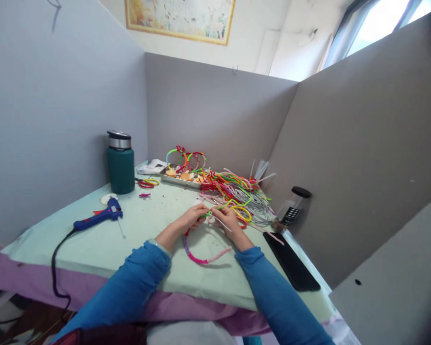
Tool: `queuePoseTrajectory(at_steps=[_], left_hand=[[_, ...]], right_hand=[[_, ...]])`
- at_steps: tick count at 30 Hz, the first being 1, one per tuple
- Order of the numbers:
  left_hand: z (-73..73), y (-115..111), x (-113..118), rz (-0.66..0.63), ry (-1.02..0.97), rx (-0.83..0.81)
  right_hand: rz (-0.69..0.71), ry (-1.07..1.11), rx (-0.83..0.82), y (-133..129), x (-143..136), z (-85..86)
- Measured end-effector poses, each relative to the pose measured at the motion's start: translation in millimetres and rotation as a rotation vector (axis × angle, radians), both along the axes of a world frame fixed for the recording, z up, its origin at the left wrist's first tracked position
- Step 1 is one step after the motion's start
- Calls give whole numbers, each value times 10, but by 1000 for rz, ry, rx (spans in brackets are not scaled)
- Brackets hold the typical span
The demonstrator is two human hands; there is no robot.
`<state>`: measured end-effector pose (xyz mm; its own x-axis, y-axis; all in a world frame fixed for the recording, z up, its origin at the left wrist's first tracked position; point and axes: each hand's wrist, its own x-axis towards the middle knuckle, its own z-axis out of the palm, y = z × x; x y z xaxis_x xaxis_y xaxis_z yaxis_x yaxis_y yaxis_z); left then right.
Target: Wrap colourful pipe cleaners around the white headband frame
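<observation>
My left hand (193,218) is closed on a curved wire wrapped in pipe cleaner (198,261), coloured purple, magenta and pale pink; its free end bends toward the right just above the table. My right hand (230,223) pinches a green pipe cleaner (221,206) close to my left fingertips, where the green winds around the wire. A bare white length (221,223) sticks out below my right fingers. Both hands almost meet over the middle of the table, and the fingers partly hide the join.
A heap of coloured pipe cleaners (233,184) lies behind my hands, beside a metal tray (181,181). Yellow-handled scissors (243,212) are near my right hand. A blue glue gun (98,218) and green bottle (121,170) stand left; a black phone (290,262) and clear jar (290,208) are right.
</observation>
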<state>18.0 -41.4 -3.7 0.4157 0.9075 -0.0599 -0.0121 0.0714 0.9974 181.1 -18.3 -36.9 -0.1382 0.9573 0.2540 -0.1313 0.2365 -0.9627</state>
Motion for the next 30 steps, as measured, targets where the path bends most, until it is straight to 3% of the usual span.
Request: queuePoseTrajectory(at_steps=[5,14,20,30], left_hand=[[18,1,-8,25,-28,31],[-75,100,-17,83,-73,101],[-80,123,0,178,-59,157],[-65,110,-10,139,-120,94]], right_hand=[[42,-51,1,23,13,-46],[133,-186,110,-5,57,-34],[197,-119,86,29,61,-68],[166,-74,52,45,66,-77]])
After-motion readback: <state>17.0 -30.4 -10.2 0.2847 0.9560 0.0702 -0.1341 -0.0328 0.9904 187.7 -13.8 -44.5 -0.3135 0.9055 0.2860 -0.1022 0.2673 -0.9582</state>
